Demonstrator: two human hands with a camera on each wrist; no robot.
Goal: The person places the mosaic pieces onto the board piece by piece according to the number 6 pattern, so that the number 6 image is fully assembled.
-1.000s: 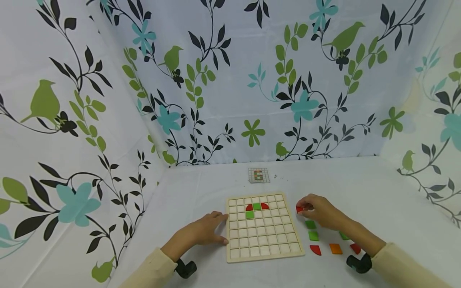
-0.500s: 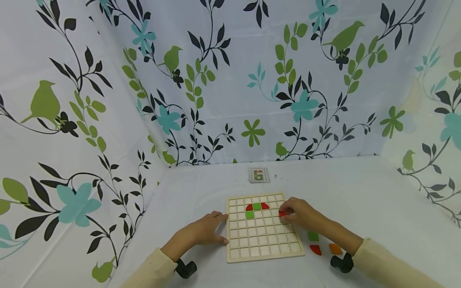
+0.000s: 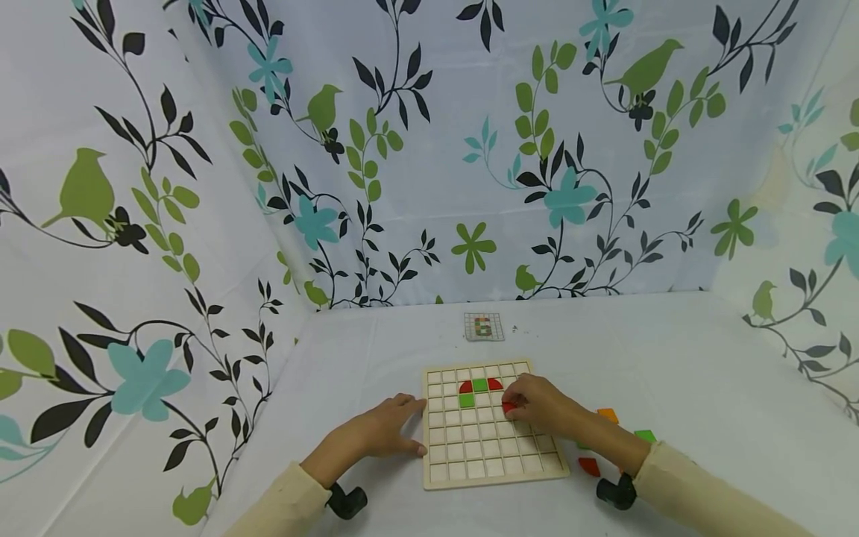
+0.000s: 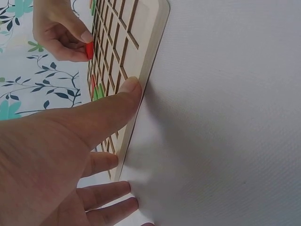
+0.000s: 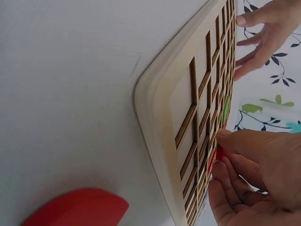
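A wooden grid board (image 3: 496, 482) lies on the white table in the head view. My left hand (image 3: 382, 430) rests against its left side, thumb and fingers spread along the edge. Over the board's right half, my right hand (image 3: 542, 404) pinches a red tile (image 3: 508, 408) between thumb and fingers. The right wrist view shows this red tile (image 5: 219, 151) close at the grid, partly hidden by the fingers. Two green square tiles, one green tile (image 3: 479, 385) above another green tile (image 3: 467, 400), sit in cells. Beside the upper one are two red rounded-corner tiles, left (image 3: 466, 387) and right (image 3: 494, 384).
Loose tiles lie right of the board, partly hidden under my right forearm: a red quarter-round tile (image 3: 589, 467), an orange tile (image 3: 608, 415) and a green tile (image 3: 646, 435). Behind the board lies a small gridded pattern card (image 3: 483, 327). A patterned curtain (image 3: 416, 149) hangs behind the table.
My right hand has carried the red tile leftward from beside the board to over its grid. My left hand stays at the board's left edge.
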